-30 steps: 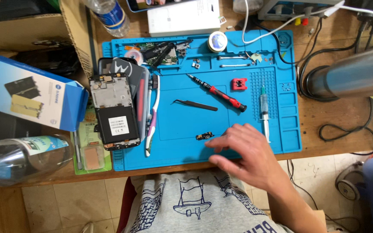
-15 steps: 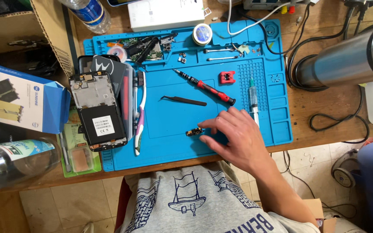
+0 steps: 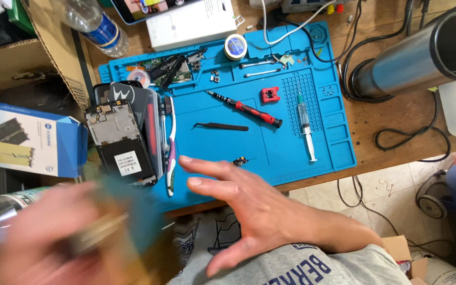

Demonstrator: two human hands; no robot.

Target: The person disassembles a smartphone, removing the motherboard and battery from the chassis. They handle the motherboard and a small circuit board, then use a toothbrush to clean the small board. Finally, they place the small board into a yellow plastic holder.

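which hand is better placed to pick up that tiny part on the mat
Right. The right hand is open and empty, fingertips almost at the small part on the blue mat. The left hand is a blur off the mat and seems to hold something.

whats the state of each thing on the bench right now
opened phone: back off, face down at the mat's left edge
blue mat: flat on the bench
screwdriver: lying loose
tweezers: lying shut
syringe: lying flat
right hand: open, empty
left hand: blurred, grip unclear
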